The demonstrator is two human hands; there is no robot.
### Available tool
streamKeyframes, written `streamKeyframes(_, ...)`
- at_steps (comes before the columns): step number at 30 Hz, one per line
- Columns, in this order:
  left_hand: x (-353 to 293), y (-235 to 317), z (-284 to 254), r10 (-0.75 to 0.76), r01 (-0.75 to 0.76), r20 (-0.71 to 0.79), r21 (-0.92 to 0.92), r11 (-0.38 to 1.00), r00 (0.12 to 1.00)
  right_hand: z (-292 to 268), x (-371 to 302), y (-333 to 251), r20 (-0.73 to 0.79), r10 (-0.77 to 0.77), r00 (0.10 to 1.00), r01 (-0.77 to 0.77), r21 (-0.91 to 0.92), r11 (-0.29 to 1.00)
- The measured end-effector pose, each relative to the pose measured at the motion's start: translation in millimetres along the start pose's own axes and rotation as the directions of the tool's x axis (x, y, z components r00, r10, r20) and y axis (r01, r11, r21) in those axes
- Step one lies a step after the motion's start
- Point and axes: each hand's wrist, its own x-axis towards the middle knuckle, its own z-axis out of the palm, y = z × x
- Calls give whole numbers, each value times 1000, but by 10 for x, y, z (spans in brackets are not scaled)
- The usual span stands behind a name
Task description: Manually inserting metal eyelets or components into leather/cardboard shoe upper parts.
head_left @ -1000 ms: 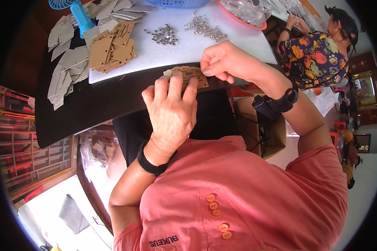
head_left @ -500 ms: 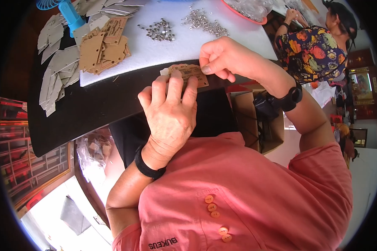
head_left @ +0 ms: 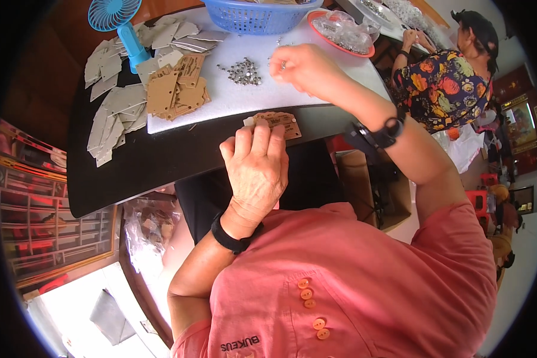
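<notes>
far left, on the dark counter (head_left: pixel 137 161): a spread of grey card pieces (head_left: pixel 110 113), with a blue handheld fan (head_left: pixel 118 21) standing among them. next, on the white mat (head_left: pixel 262 89): a loose pile of brown card tags (head_left: pixel 176 89); just right of it, a small heap of silver metal eyelets (head_left: pixel 241 71). behind these, a blue plastic basket (head_left: pixel 256 15) and a red-rimmed tray (head_left: pixel 340 33) holding a clear bag of metal parts. centre: left hand (head_left: pixel 256 170), fingers curled, grasping a small stack of brown tags (head_left: pixel 277 122) at the counter's near edge. right of that: right hand (head_left: pixel 301 65), over the white mat near the eyelets, fingers pinched together; whether it holds anything, cannot tell. black watch (head_left: pixel 388 131) on that wrist. far right: another person in a flowered shirt (head_left: pixel 444 80).
</notes>
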Motion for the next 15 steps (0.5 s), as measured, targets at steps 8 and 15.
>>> streamKeyframes(8,-5,-39,8,2,-3,-29,-37,999,1000,213,307,17,-10,-102,995,97,-251,963)
streamKeyframes(15,-10,-51,3,-2,0,-31,-40,999,1000,151,236,100,30,-146,989,149,-260,954)
